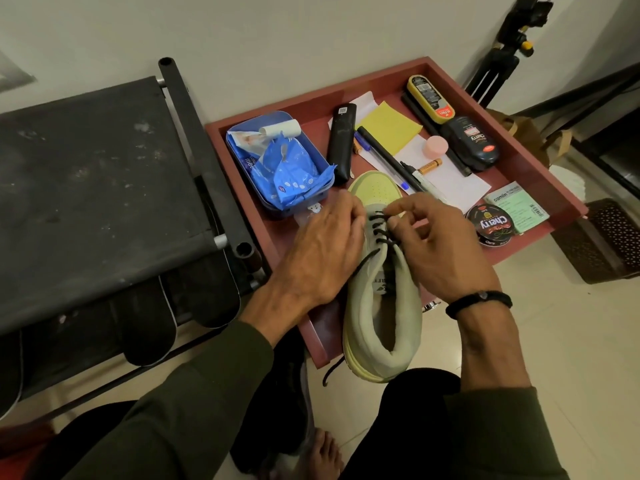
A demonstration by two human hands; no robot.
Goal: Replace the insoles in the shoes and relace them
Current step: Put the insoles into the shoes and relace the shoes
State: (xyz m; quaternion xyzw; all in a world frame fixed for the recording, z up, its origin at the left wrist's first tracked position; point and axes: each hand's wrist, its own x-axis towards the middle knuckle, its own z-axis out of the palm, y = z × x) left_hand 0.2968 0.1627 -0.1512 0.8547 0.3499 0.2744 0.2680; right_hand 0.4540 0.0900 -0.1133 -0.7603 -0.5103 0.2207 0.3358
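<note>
Lacing the soft, light sneaker (381,306) at frame centre.
My left hand (322,251) grips its side; right hand (440,244) pinches the limp black lace (379,232).

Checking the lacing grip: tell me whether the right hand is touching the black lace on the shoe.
Touching. The head view shows the right hand with thumb and fingertips pinching the black lace at the upper eyelets of the shoe.

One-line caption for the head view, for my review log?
Both hands, left hand and right hand, thread a black lace through a pale green shoe over a red tray.
</note>
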